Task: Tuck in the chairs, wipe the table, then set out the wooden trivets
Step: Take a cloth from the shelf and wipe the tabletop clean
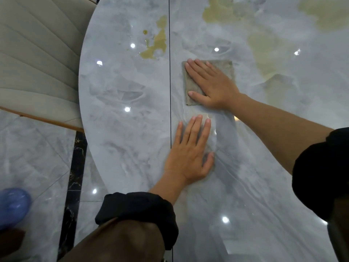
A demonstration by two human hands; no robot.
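A glossy grey marble table (122, 114) with yellow-ochre veining fills most of the view, a dark seam running down its middle. My right hand (211, 86) lies flat, fingers spread, pressing a folded grey-brown cloth (227, 68) onto the tabletop just right of the seam. My left hand (190, 150) rests palm down on the bare table nearer to me, fingers together, holding nothing. A beige ribbed upholstered chair (37, 59) stands against the table's left edge. No wooden trivets are in view.
Grey marble floor tiles (32, 157) with a black inlay strip (75, 167) lie left of the table. A blue shoe (13, 207) shows at the lower left, beside my brown trouser leg (122, 242). Ceiling lights reflect as bright spots on the tabletop.
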